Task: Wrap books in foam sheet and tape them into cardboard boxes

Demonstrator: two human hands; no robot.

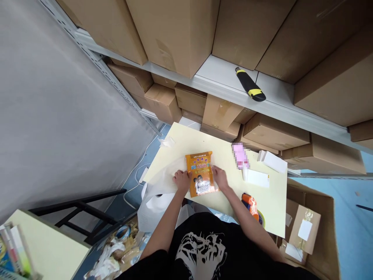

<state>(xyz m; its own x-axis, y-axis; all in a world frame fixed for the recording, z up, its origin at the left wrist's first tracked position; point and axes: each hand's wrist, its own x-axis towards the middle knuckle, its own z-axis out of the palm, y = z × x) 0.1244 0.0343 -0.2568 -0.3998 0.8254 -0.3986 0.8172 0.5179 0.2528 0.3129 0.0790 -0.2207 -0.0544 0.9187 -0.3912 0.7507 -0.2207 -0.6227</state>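
Observation:
An orange printed packet (200,175) lies on the pale table (274,206), with printed lettering and a picture of figures on its front. Curled at the packet's left edge is my left hand (182,180), its fingers closed. My right hand (220,178) grips the right edge, where a thin rim of translucent film shows. Whitish translucent wrap (163,177) spreads from beneath the left side of the packet and hangs over the table's front left edge. Some fingertips are hidden from view.
An orange and blue tape dispenser (250,206) lies right of my forearm. A pink, blurred item (240,155) and white boxes (272,161) stand at the back right. Above, a shelf holds cardboard boxes (175,35) and a black-yellow cutter (250,84). An open carton (326,229) stands at right.

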